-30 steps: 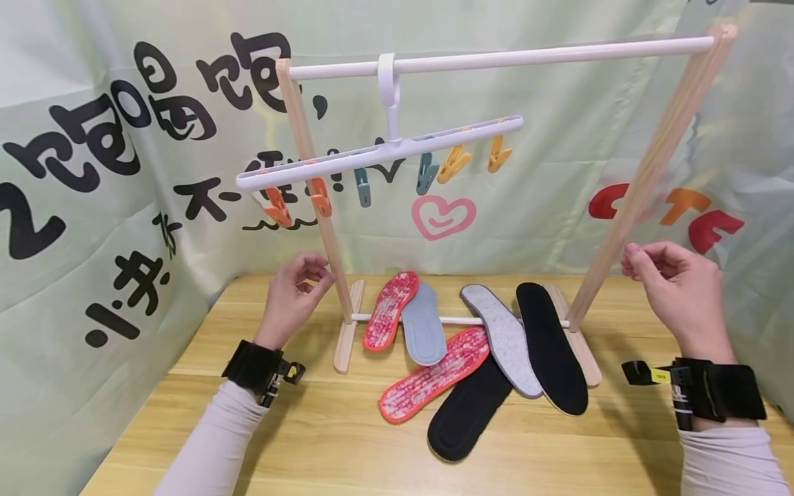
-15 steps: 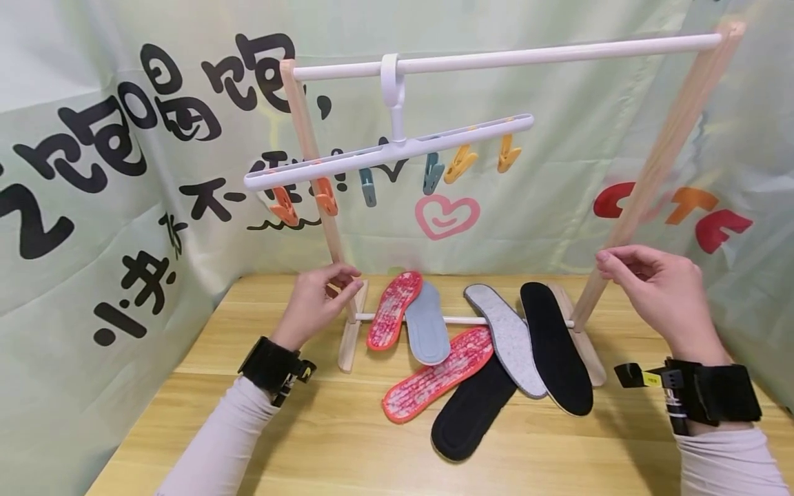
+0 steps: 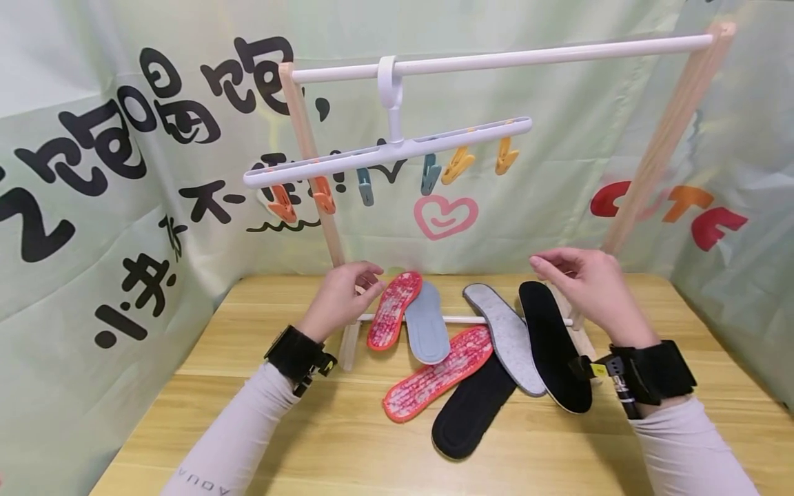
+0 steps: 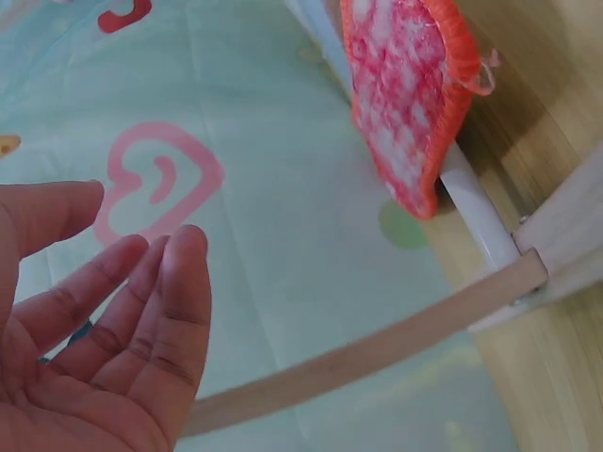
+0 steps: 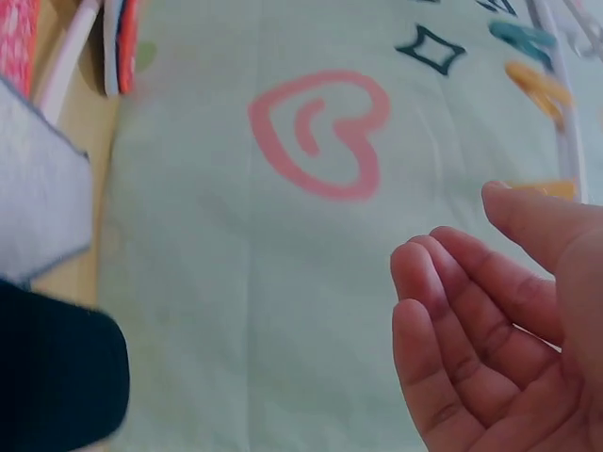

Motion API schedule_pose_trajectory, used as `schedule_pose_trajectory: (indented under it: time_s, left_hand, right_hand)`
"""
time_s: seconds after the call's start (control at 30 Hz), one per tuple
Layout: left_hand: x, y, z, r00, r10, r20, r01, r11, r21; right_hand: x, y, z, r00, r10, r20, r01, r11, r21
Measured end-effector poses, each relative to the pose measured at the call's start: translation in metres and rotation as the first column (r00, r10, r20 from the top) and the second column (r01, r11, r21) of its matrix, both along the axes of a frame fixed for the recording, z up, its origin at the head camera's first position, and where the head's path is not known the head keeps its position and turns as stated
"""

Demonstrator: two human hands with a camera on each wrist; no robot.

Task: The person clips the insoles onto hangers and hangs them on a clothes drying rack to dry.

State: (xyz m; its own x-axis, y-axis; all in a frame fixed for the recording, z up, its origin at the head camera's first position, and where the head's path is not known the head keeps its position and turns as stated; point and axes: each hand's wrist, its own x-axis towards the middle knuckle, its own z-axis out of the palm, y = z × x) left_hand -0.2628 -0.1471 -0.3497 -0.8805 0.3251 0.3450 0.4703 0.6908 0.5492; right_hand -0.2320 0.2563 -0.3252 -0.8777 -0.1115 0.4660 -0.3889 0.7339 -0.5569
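"How are the hands standing?"

"The left hand [image 3: 340, 296] is hovering just beside the upper red insole [image 3: 395, 310], its fingers loosely curving and gripping nothing. The right hand [image 3: 592, 288] is hanging near the far end of the right-hand black insole [image 3: 555, 344], likewise relaxed and free."

"Where exactly is that red one lying?"

"It is crossing over the white lower bar [image 3: 462, 319] and partly covering the blue-grey insole [image 3: 428, 324]. The step in hand seems to be picking up an insole, so pinching the red one by its raised far end and lifting straight up is probably going to avoid dragging its neighbour."

"Is the thumb already touching it?"

"The head view is making them look almost in contact, but the left wrist view is showing a plain gap. It is also revealing a loose thread [image 4: 488, 73] on the red edging, which is not showing from above."
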Motion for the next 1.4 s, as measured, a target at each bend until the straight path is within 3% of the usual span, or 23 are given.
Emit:
schedule_pose_trajectory:
  time_s: [0.17,0.5,0.93,1.17,1.3,1.4]
  left_hand:
    - [-0.006,0.008,-0.001,1.0,0.024,0.016,-0.024,0.999,-0.048]
    - [-0.015,0.015,-0.005,0.996,0.07,0.057,-0.067,0.996,-0.065]
    - [-0.024,0.025,-0.014,0.985,0.105,0.14,-0.086,0.987,-0.135]
    - [-0.026,0.03,-0.018,0.963,0.178,0.205,-0.149,0.978,-0.146]
    - [-0.027,0.033,-0.021,0.944,0.207,0.256,-0.168,0.972,-0.165]
    - [-0.029,0.034,-0.024,0.942,0.223,0.253,-0.175,0.965,-0.197]
  right_hand:
    - [-0.007,-0.021,-0.003,0.996,0.05,0.07,-0.053,0.997,0.047]
    - [-0.024,-0.052,-0.015,0.977,0.137,0.164,-0.152,0.985,0.084]
    - [-0.042,-0.084,-0.03,0.944,0.21,0.256,-0.232,0.971,0.061]
    - [-0.049,-0.101,-0.036,0.937,0.228,0.263,-0.255,0.964,0.074]
    - [-0.053,-0.112,-0.041,0.922,0.234,0.309,-0.265,0.962,0.062]
    - [-0.056,-0.119,-0.044,0.91,0.245,0.333,-0.277,0.959,0.052]
